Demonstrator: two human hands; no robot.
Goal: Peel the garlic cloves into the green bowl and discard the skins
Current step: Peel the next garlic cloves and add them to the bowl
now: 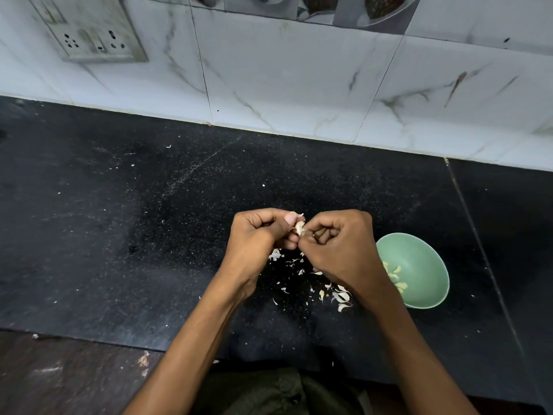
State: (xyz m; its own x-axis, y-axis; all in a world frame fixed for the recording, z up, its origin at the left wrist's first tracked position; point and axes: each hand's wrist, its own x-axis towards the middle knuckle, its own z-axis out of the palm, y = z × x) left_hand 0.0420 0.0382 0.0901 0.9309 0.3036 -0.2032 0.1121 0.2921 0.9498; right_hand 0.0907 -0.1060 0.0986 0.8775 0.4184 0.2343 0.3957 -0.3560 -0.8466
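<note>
Both hands meet above the black counter. My left hand pinches a garlic clove between thumb and fingers. My right hand has its fingers curled and pinches the clove's papery skin from the right. A green bowl sits on the counter just right of my right wrist, with several peeled cloves inside. White garlic skins lie scattered on the counter below and between my hands.
A marbled tile wall rises behind the counter, with a socket plate at upper left. The counter's front edge runs near my body. A seam in the counter passes right of the bowl.
</note>
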